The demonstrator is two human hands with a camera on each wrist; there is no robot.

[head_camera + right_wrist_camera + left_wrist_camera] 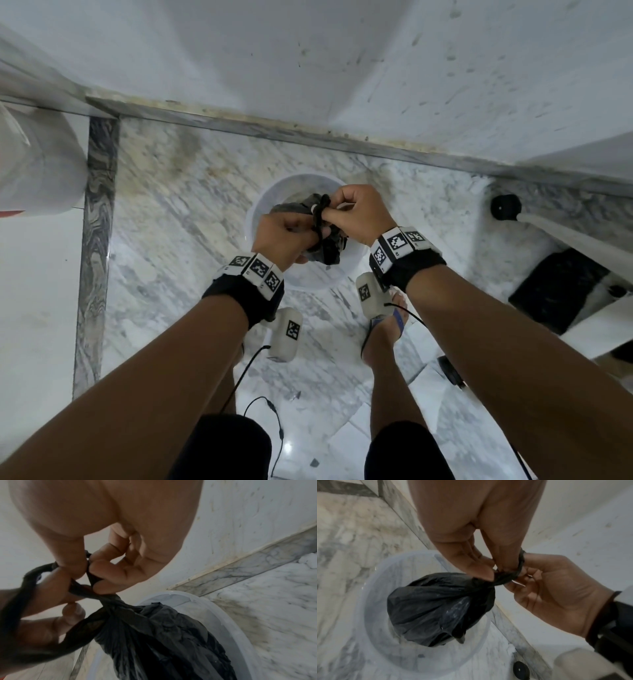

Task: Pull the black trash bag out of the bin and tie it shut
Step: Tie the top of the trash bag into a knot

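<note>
The black trash bag [327,250] hangs over the mouth of the translucent white bin [263,195], which stands on the marble floor by the wall. Its top is twisted into a thin black strand. My left hand [308,233] grips the bag's neck, and the strand loops round its fingers [51,591]. My right hand [329,209] pinches the strand's end between thumb and fingers, close against the left hand. In the left wrist view the bag [440,605] bulges below the gathered neck, above the bin [373,601]. In the right wrist view the right hand [88,568] pinches just above the neck of the bag [163,635].
A white wall and a grey marble skirting [308,132] run right behind the bin. A black round doorstop [506,206] and a black mat-like object [561,287] lie to the right. My sandalled foot [387,325] stands just before the bin. Cables hang from the wrist units.
</note>
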